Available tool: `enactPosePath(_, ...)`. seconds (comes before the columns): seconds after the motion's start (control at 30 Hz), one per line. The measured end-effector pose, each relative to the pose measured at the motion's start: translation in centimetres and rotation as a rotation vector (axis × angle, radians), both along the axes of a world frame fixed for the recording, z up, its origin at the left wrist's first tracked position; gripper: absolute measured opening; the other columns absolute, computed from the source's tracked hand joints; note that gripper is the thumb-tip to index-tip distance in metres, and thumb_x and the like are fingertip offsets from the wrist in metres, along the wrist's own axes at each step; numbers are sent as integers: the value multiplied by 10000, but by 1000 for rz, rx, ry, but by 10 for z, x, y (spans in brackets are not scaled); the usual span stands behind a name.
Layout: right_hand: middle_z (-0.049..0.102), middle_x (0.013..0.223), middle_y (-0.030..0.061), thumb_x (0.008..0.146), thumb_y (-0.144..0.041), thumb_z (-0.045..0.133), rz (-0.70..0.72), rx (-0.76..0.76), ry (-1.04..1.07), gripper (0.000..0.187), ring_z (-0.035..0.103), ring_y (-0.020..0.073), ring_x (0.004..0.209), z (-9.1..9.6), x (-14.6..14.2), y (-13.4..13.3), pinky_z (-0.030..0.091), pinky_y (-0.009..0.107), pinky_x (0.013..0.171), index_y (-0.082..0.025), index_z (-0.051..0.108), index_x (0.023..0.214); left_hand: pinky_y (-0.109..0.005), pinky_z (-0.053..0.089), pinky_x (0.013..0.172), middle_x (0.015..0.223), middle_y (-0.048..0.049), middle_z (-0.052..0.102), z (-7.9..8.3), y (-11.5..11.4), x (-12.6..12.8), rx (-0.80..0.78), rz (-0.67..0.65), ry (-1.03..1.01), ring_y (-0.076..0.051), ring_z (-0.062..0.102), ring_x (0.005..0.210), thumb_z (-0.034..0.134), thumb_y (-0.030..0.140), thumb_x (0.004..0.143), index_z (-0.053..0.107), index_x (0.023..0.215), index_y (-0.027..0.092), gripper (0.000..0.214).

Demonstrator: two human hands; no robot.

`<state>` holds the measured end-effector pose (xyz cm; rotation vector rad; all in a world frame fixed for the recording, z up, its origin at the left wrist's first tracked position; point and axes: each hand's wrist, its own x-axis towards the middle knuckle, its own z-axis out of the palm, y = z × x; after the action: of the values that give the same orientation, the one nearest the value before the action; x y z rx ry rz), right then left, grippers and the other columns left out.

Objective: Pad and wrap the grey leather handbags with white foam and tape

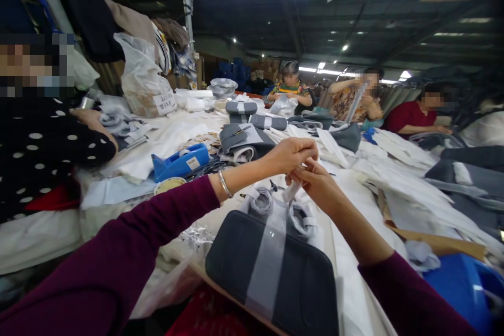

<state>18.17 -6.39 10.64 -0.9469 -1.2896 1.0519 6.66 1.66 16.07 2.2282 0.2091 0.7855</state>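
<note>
My left hand [297, 155] and my right hand [313, 181] meet above a dark grey bag [236, 252], their fingertips close together. A pale white strip [292, 191] hangs from the pinched fingers of my right hand. My left fingers are curled closed, and what they hold, if anything, is hidden. The bag lies near the table's front edge with a translucent band [268, 257] running across it. At its far side sit two rolled straps in pale wrapping, a left coil [260, 202] and a right coil [302, 220].
A blue tape dispenser [181, 161] stands left of my hands, beside a round tub [169, 185]. Beyond lie more grey bags [246, 139]. White sheets [409, 189] cover the right side, near a blue bin [457, 283]. Several people sit around the table, one close on my left.
</note>
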Motion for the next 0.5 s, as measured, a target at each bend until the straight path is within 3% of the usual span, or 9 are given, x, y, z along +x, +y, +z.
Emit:
enactPosePath(0.07, 455, 625, -67, 752, -276, 628, -8, -15, -10, 414, 491, 128, 607, 0, 15, -4, 444, 337, 769, -220, 537, 1152, -183, 397, 651, 705, 11, 570, -1, 4, 8, 65, 97, -36, -88, 525, 692, 481, 138, 862, 575, 736, 122, 159)
enactPosePath(0.13, 502, 681, -51, 729, -236, 634, 9, -53, -56, 471, 455, 107, 593, -3, 29, -8, 435, 309, 743, -205, 544, 1190, -180, 373, 623, 669, 22, 539, -5, 11, 15, 51, 206, -40, -84, 494, 667, 498, 144, 852, 566, 741, 123, 132)
enactPosePath(0.27, 460, 642, -44, 733, -299, 672, 11, -159, -73, 328, 396, 94, 557, -13, 53, -10, 400, 266, 616, -176, 621, 1032, -171, 299, 485, 563, 55, 447, -26, 24, 30, -165, 300, 41, -67, 392, 503, 499, 212, 868, 563, 854, 126, 107)
enactPosePath(0.37, 353, 519, -67, 770, -462, 658, -72, -238, -75, 296, 319, 81, 483, -20, 74, -6, 388, 261, 553, -170, 618, 804, -174, 363, 514, 613, 16, 525, -50, 28, 37, -229, 358, 205, -76, 471, 534, 442, 182, 898, 578, 907, 111, 154)
enactPosePath(0.5, 343, 445, -68, 760, -520, 643, -192, -295, -229, 367, 284, 69, 430, -28, 107, 5, 296, 234, 447, -155, 620, 726, -246, 456, 679, 646, -40, 603, -89, 27, 41, -156, 400, 463, -149, 582, 712, 585, 48, 756, 619, 667, 108, 113)
